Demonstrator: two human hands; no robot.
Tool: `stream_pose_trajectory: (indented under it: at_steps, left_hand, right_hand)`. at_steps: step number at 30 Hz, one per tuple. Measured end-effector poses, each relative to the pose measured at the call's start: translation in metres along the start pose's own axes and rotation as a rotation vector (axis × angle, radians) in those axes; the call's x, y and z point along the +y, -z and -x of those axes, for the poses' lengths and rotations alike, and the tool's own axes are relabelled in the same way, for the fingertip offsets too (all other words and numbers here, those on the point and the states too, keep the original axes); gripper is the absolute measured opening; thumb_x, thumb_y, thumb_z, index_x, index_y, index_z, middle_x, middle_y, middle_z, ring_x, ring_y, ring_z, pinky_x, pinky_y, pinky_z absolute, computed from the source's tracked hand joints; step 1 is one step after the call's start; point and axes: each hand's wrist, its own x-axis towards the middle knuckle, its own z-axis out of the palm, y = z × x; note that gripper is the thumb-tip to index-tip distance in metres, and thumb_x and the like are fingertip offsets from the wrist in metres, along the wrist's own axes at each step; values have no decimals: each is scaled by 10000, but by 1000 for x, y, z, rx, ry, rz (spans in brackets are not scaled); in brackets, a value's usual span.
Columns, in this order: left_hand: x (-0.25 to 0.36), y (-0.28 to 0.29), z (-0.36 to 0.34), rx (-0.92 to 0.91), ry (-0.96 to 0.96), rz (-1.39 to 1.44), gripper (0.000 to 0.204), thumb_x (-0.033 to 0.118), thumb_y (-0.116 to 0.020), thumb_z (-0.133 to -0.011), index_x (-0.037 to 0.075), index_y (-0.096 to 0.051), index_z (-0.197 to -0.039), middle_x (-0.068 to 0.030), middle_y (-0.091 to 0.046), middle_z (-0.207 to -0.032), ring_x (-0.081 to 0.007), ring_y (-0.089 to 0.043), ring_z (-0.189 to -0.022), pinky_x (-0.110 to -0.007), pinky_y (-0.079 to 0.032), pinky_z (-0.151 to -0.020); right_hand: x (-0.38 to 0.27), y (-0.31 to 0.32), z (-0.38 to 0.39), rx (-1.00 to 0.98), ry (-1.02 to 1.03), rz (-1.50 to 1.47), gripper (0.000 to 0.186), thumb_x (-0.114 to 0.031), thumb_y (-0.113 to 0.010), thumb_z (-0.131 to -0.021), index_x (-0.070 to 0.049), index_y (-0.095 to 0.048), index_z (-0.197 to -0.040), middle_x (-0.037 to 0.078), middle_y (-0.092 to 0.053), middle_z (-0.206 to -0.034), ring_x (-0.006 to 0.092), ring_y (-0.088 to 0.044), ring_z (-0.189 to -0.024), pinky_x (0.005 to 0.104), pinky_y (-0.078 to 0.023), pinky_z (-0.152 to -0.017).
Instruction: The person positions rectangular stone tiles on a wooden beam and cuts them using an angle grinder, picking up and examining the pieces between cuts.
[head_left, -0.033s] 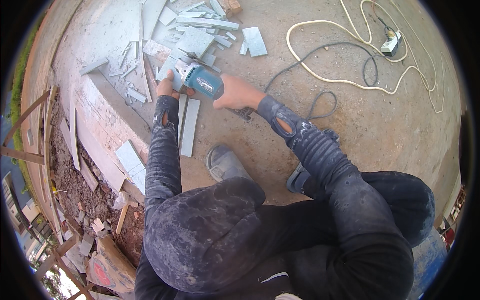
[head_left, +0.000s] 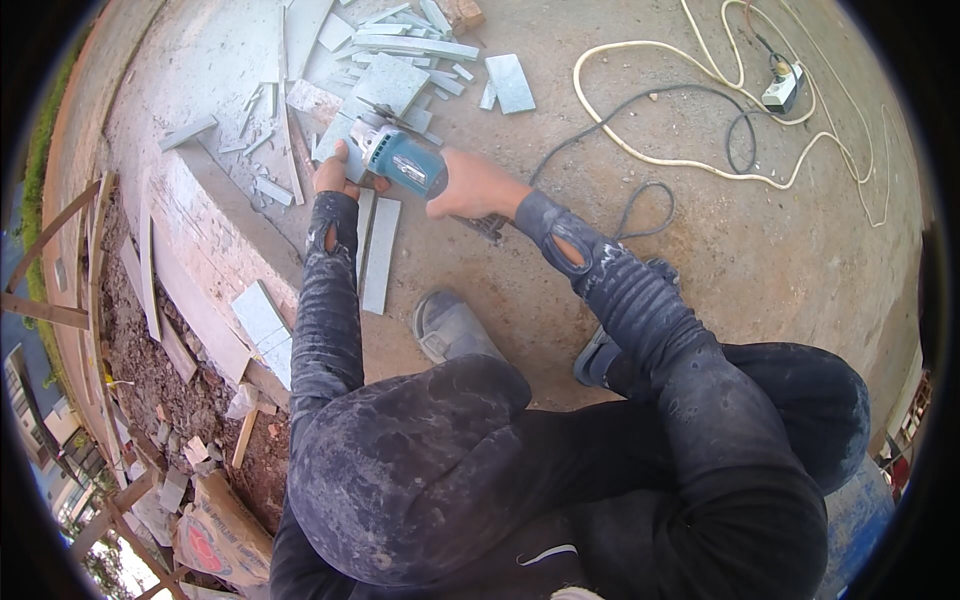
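Note:
My right hand (head_left: 475,184) is wrapped round the rear of a teal angle grinder (head_left: 408,163), whose metal head and disc point away to the upper left. Under the disc lies a pale grey-green stone tile (head_left: 330,140), partly covered by the tool. My left hand (head_left: 332,174) grips the near edge of this tile, thumb on top, close beside the grinder head. Where the disc meets the tile is too small to make out. Two narrow tile strips (head_left: 380,256) lie just below my left hand.
Cut tile offcuts (head_left: 415,45) are heaped beyond the grinder. A loose tile (head_left: 511,83) lies to their right. A dark cord (head_left: 640,95) and a cream cable (head_left: 590,50) loop toward a socket block (head_left: 782,88). At left, a concrete ledge (head_left: 215,215) borders rubble and a torn paper sack (head_left: 222,530).

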Motion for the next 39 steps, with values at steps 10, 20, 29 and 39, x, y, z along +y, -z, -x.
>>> stream_pose_trajectory:
  at_steps: [10, 20, 29, 39]
  left_hand:
    - [-2, 3, -6, 10, -22, 59, 289, 54, -596, -938, -69, -548, -1194, -143, -642, -1123, -245, -655, -952, -374, -537, -843]
    - [6, -3, 8, 42, 25, -22, 243, 133, -525, -990, -10, -570, -1181, -107, -654, -1105, -224, -662, -945, -360, -535, -848]
    - [-3, 11, -14, 75, 25, -21, 237, 40, -507, -906, -58, -566, -1114, -155, -643, -1038, -281, -669, -896, -431, -544, -792]
    - [2, 8, -4, 67, 75, 5, 286, -34, -531, -835, -93, -553, -1114, -192, -625, -1034, -330, -661, -892, -449, -550, -750]
  right_hand:
    - [1, -4, -14, 8, 34, -1, 536, -281, -737, -587, 57, -597, -980, 230, -664, -889, 349, -647, -822, 385, -507, -753]
    - [-5, -5, -27, 0, 18, 10, 513, -277, -730, -588, 62, -608, -954, 235, -663, -884, 353, -646, -817, 386, -505, -748]
    - [-9, -5, -38, -15, 19, 11, 575, -286, -738, -589, 68, -598, -1018, 245, -665, -917, 359, -653, -847, 384, -509, -763]
    - [-12, -4, -50, -49, 18, 19, 713, -346, -770, -561, 100, -586, -1085, 286, -665, -993, 386, -675, -907, 392, -543, -786]
